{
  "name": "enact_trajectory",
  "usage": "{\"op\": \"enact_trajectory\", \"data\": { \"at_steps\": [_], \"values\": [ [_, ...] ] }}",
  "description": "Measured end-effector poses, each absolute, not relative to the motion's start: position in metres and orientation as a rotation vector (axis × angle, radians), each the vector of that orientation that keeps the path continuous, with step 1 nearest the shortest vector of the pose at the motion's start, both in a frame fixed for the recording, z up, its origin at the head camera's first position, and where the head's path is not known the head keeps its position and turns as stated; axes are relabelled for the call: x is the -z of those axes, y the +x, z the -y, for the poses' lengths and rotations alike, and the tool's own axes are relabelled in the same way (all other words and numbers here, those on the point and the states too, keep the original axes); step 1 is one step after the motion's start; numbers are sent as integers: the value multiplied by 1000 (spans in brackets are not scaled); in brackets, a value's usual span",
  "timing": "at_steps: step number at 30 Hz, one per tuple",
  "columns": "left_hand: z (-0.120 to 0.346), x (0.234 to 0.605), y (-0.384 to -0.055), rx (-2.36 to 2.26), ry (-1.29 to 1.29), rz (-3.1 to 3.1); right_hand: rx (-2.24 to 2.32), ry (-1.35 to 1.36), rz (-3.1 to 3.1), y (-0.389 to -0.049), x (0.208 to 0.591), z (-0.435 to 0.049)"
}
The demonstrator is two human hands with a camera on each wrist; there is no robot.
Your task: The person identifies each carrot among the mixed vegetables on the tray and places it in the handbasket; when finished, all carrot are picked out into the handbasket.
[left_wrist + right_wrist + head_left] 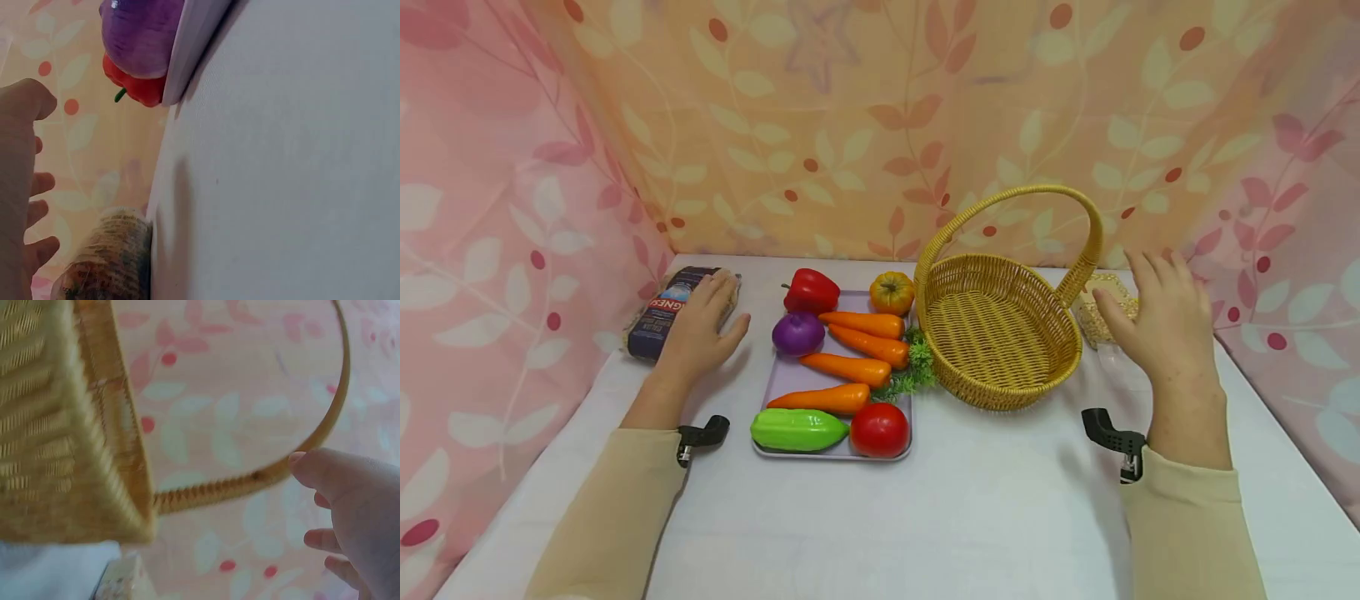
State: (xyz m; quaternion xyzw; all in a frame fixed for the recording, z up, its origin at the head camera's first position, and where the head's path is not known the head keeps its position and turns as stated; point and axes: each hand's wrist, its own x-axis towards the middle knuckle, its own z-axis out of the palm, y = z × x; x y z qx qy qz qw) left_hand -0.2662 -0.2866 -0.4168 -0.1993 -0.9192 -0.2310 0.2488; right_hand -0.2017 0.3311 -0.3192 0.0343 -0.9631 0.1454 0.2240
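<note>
Above the bag [651, 336], the left hand [698, 327] hovers with fingers spread; the bag's red label [666, 306] reads "GNESI", its smaller print unclear. Near the wicker basket [992, 342] and a clear packet [1107, 292] of grains, the right hand [1172, 325] is spread too, a lilac tray [782, 377] of vegetables [823, 400] lying left of the basket.

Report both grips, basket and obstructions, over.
Left grip open, above dark-blue bag; right grip open, beside basket. Neither holding anything. Basket upright, nothing inside. Raised handle between right grip and tray, possible obstruction.
</note>
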Motion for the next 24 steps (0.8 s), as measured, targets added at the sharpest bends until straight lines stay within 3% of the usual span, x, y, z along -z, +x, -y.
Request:
{"op": "enact_trajectory", "data": {
  "at_steps": [10,24],
  "values": [
    [280,441,-262,852,-556,2347,-393,192,2628,-186,292,-303],
    [258,461,-220,1258,-414,2182,-525,270,2624,-152,263,-275]
  ]
}}
